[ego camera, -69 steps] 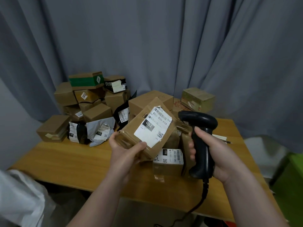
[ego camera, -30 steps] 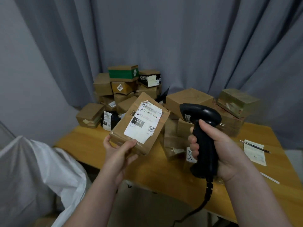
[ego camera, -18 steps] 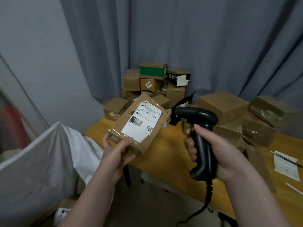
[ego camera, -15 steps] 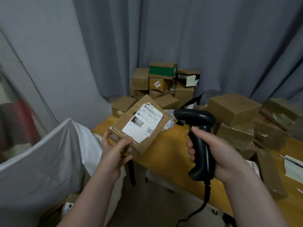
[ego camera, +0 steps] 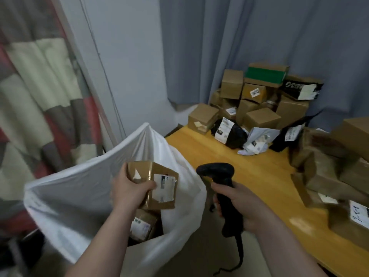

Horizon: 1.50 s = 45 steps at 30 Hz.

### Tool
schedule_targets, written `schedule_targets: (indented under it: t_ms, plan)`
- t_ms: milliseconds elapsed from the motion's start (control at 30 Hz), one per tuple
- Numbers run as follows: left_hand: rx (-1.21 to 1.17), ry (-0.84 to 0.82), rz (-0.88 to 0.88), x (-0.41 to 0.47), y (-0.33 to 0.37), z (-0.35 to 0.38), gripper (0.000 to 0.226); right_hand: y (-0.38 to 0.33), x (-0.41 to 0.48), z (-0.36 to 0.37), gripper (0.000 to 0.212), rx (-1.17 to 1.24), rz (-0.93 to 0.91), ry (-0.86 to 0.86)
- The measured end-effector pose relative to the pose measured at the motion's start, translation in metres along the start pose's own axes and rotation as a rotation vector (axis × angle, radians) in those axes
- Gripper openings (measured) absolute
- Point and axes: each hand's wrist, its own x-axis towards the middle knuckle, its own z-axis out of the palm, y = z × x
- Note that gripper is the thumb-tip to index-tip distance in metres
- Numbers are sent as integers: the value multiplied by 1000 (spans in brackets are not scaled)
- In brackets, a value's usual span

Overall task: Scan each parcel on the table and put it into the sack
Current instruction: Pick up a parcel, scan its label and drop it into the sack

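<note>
My left hand [ego camera: 127,189] grips a brown cardboard parcel [ego camera: 159,186] with a white label, held over the open mouth of the white sack [ego camera: 79,196]. Inside the sack lies another brown parcel [ego camera: 142,224] with a label. My right hand [ego camera: 237,204] grips the black handheld scanner [ego camera: 221,182] by its handle, to the right of the sack, its cable hanging down. A pile of cardboard parcels [ego camera: 257,98] and black and white mailer bags [ego camera: 231,132] lies on the wooden table [ego camera: 239,162].
More brown parcels [ego camera: 335,172] crowd the table's right side, some with labels. A grey curtain [ego camera: 259,37] hangs behind the table. A patterned cloth [ego camera: 36,96] hangs at the left next to the wall. The sack stands on the floor off the table's left corner.
My view has swung left and down to the sack. My left hand carried the parcel from in front of the scanner to over the sack's mouth; the label now faces sideways.
</note>
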Motion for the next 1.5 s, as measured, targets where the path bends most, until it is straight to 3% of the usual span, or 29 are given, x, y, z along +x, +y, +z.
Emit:
schedule_targets:
  t_ms: [100, 233, 367, 467, 567, 767, 1000, 1167, 1500]
  plan:
    - [325, -5, -40, 7, -18, -8, 110, 20, 20, 18, 25, -33, 49, -18]
    - [563, -107, -49, 16, -46, -6, 104, 50, 45, 33, 36, -64, 131, 12]
    - [688, -275, -54, 19, -68, 1, 101, 73, 61, 45, 31, -101, 209, -4]
    - [778, -395, -20, 21, -79, 5, 91, 85, 69, 53, 44, -121, 247, -19]
    - [838, -483, -17, 24, -83, 7, 65, 92, 75, 59, 46, -136, 261, -15]
    - [629, -577, 41, 32, -56, 20, 50, 84, 75, 56, 40, -92, 185, 15]
    - [483, -595, 285, 8, 14, 73, 35, 61, 41, 7, 24, 8, 39, 178]
    - [384, -761, 465, -35, 69, 131, 33, 52, 2, -64, 19, 60, -56, 383]
    - [371, -1037, 580, -165, 142, 284, 30, 75, -89, -255, 16, 230, -138, 856]
